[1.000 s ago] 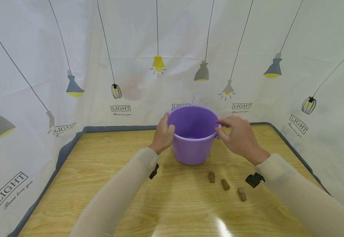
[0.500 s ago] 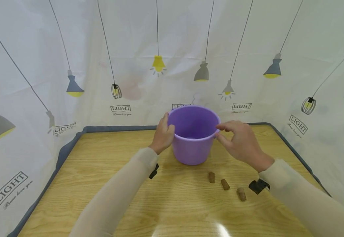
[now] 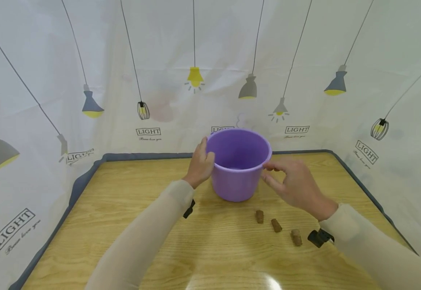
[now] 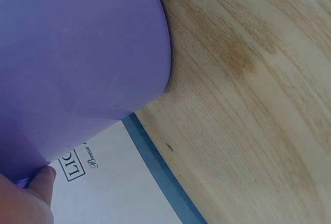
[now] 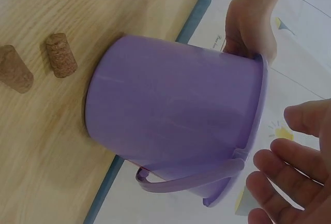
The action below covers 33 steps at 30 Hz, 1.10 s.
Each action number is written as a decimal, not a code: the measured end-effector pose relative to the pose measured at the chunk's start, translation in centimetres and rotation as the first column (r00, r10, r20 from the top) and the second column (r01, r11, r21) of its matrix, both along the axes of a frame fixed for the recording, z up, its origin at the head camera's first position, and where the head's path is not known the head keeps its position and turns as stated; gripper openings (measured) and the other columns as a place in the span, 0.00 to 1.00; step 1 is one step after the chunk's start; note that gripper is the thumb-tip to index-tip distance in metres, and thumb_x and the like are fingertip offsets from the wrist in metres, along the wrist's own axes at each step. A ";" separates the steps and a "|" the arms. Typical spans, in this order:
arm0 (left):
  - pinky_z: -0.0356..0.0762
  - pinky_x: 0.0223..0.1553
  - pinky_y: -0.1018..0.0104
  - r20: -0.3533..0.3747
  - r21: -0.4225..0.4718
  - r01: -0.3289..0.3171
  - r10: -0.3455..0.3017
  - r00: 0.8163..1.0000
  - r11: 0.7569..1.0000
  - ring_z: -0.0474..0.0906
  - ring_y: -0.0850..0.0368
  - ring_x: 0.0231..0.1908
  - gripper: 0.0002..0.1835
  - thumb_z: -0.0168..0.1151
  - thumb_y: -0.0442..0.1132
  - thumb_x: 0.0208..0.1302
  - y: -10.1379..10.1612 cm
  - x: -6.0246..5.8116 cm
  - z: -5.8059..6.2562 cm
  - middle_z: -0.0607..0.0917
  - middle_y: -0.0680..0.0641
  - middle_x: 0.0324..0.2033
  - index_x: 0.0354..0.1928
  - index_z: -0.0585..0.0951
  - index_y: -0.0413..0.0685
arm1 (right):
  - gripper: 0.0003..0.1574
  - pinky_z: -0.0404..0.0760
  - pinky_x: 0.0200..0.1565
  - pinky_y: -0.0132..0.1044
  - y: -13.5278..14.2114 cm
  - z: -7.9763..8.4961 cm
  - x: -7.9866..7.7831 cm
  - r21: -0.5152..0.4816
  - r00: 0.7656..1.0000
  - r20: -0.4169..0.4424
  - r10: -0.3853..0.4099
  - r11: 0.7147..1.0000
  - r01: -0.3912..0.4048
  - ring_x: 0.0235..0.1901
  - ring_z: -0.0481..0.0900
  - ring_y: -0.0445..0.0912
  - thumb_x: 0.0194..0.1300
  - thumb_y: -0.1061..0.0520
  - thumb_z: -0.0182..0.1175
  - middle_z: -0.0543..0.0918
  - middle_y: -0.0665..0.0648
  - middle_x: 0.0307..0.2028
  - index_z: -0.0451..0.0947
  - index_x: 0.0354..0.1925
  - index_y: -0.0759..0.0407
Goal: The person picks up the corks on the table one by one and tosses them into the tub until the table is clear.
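Note:
A purple plastic bucket (image 3: 236, 184) stands upright on the wooden table, its wide mouth facing up. My left hand (image 3: 199, 166) grips its rim on the left side. Beside the rim's right edge is my right hand (image 3: 299, 185); the right wrist view shows its fingers (image 5: 274, 164) spread and relaxed, apart from the bucket, with nothing held. The bucket's purple handle (image 5: 191, 181) hangs down along the outer wall in that view. In the left wrist view, the bucket wall fills the upper left, and a left fingertip (image 4: 44, 180) shows at the rim.
Three brown corks (image 3: 276, 225) lie in a slanting row on the table (image 3: 210, 249), in front and right of the bucket. A white curtain (image 3: 159, 48) printed with lamps surrounds the table at the back and sides, with a blue-grey border (image 3: 145, 156).
My right hand has come away from the bucket's right rim, shifting slightly right and down. The left hand, the bucket and the corks have stayed in place.

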<state>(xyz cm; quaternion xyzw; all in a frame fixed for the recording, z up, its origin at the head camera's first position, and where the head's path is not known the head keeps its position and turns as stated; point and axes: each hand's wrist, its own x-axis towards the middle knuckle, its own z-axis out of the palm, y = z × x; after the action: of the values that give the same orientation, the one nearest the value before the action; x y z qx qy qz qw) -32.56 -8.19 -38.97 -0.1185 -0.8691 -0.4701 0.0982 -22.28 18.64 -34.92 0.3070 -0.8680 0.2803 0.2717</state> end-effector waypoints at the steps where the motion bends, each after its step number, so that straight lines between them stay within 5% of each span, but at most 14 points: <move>1: 0.50 0.77 0.49 0.000 -0.001 0.000 0.000 1.000 1.000 0.53 0.43 0.77 0.37 0.39 0.40 0.72 0.0 0.0 0.0 0.57 0.37 0.78 0.81 0.48 0.38 | 0.14 0.85 0.44 0.53 0.0 -0.1 0.1 0.000 1.000 0.002 0.004 1.000 -0.004 0.40 0.88 0.53 0.60 0.61 0.73 0.91 0.58 0.41 0.88 0.45 0.64; 20: 0.50 0.77 0.49 -0.012 -0.009 -0.005 0.005 1.000 1.000 0.54 0.42 0.77 0.37 0.40 0.39 0.71 0.1 0.0 0.2 0.59 0.35 0.77 0.81 0.49 0.36 | 0.16 0.85 0.43 0.48 0.6 -2.6 0.9 0.119 0.995 0.089 0.044 0.991 -0.054 0.39 0.86 0.50 0.57 0.56 0.76 0.90 0.55 0.41 0.88 0.44 0.58; 33: 0.49 0.77 0.51 -0.001 0.007 0.004 -0.004 1.000 1.000 0.52 0.44 0.77 0.37 0.39 0.38 0.72 0.1 0.0 0.0 0.57 0.36 0.78 0.81 0.48 0.38 | 0.19 0.84 0.46 0.51 0.5 -5.5 1.1 0.223 0.981 0.195 -0.021 0.975 -0.023 0.42 0.86 0.52 0.56 0.53 0.77 0.90 0.56 0.43 0.88 0.45 0.61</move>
<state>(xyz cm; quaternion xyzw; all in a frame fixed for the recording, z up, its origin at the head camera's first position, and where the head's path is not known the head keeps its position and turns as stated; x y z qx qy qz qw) -32.57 -8.13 -38.94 -0.1200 -0.8672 -0.4732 0.0983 -21.20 19.17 -40.37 0.3069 -0.9165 0.2095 0.1483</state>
